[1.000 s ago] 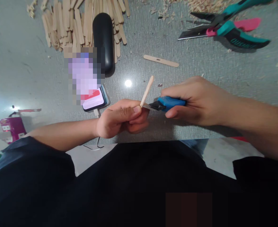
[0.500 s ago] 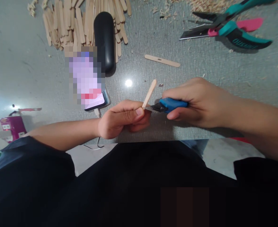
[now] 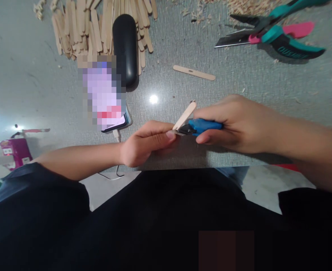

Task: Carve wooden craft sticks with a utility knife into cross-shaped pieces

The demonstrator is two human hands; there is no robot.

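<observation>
Between the thumb and fingers of my left hand [image 3: 149, 141] is a wooden craft stick [image 3: 185, 116], pinched near its lower end and slanting up to the right. My right hand [image 3: 230, 122] is closed round the blue handle of a utility knife [image 3: 205, 126]. The knife's dark tip end points left and meets the stick close to my left thumb; the blade's edge is mostly hidden there. Above the hands, a loose craft stick [image 3: 194, 72] with a small dark slot in its middle lies on the grey table [image 3: 160, 154].
A heap of craft sticks [image 3: 75, 28] lies at the upper left, beside a black oblong case [image 3: 125, 51] and a phone [image 3: 116, 124] on a cable. Teal pliers [image 3: 292, 43] and a pink-handled blade [image 3: 233, 40] lie upper right near wood shavings [image 3: 247, 6]. A purple box [image 3: 16, 152] is far left.
The stick in my left hand has tilted further to the right. My right hand has shifted slightly left, bringing the knife closer to my left thumb.
</observation>
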